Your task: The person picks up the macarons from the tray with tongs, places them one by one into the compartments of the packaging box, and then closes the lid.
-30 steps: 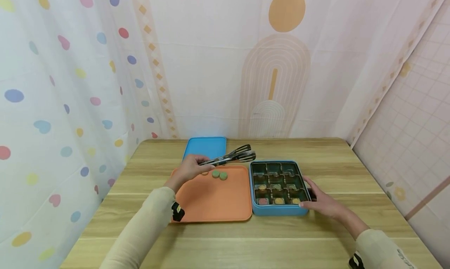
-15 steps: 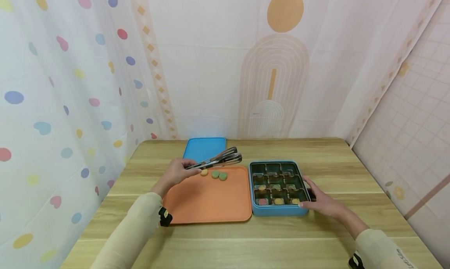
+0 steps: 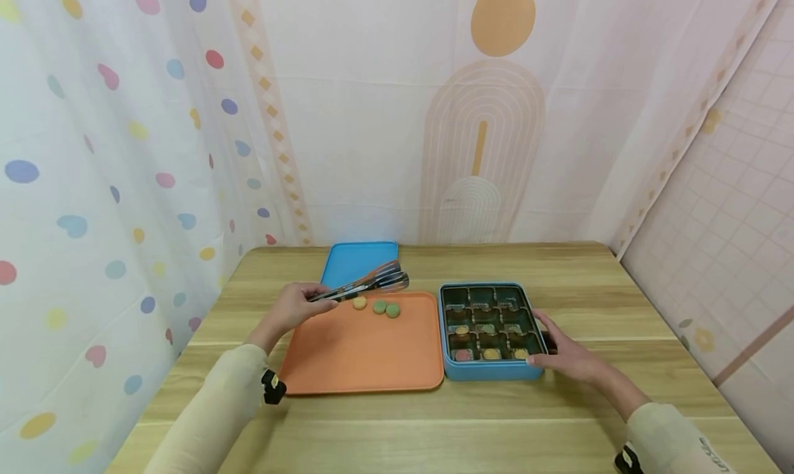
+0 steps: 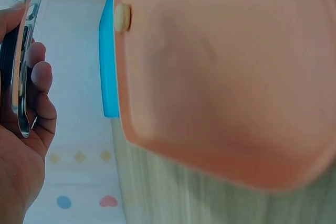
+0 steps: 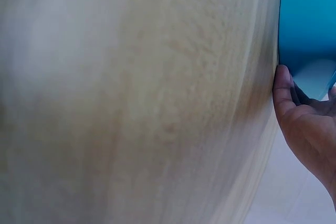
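My left hand (image 3: pixel 294 310) holds metal tongs (image 3: pixel 366 283) by the handle end, above the far left of an orange tray (image 3: pixel 372 357). The tongs' tips point right and stand apart, with nothing seen between them. Below lie a yellow macaron (image 3: pixel 360 302) and two green macarons (image 3: pixel 386 309) near the tray's far edge. At the tray's right, a blue box (image 3: pixel 494 372) has a dark divided insert with small macarons in its near and middle rows. My right hand (image 3: pixel 572 355) grips the box's near right corner, thumb on the rim and fingers along the side wall.
A flat blue lid or tray (image 3: pixel 360 262) lies behind the orange tray. Everything stands on a wooden table (image 3: pixel 484 433), with patterned curtains (image 3: pixel 372 116) behind and at both sides.
My left hand has moved left and slightly down with the tongs, uncovering the yellow macaron and more of the orange tray. My right hand and the box stay put.
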`<action>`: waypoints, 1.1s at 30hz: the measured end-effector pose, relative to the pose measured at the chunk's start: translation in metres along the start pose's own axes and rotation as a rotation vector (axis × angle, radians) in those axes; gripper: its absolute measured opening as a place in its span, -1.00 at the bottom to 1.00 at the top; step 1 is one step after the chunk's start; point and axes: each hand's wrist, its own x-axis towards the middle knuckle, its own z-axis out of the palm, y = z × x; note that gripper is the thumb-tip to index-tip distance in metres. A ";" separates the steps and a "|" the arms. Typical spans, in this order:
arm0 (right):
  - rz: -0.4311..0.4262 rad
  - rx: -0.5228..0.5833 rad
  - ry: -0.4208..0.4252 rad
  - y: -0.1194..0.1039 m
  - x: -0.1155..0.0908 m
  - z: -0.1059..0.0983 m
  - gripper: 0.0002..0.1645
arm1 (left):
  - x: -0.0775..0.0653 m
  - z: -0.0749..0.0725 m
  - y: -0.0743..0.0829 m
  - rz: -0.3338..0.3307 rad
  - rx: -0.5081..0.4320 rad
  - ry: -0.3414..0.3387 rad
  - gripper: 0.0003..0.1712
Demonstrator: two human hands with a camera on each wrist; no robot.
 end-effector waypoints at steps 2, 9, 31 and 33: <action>0.000 -0.003 0.002 0.000 0.000 0.000 0.21 | -0.003 -0.003 -0.004 -0.004 0.009 0.010 -0.60; 0.000 -0.012 0.003 0.000 0.000 0.000 0.21 | -0.013 -0.012 -0.018 0.000 0.043 0.043 -0.66; -0.011 0.004 0.001 0.002 0.001 0.001 0.20 | -0.043 -0.032 -0.056 -0.060 0.118 0.085 -0.67; -0.011 0.008 0.002 0.002 0.001 0.001 0.20 | -0.044 -0.032 -0.058 -0.057 0.110 0.082 -0.68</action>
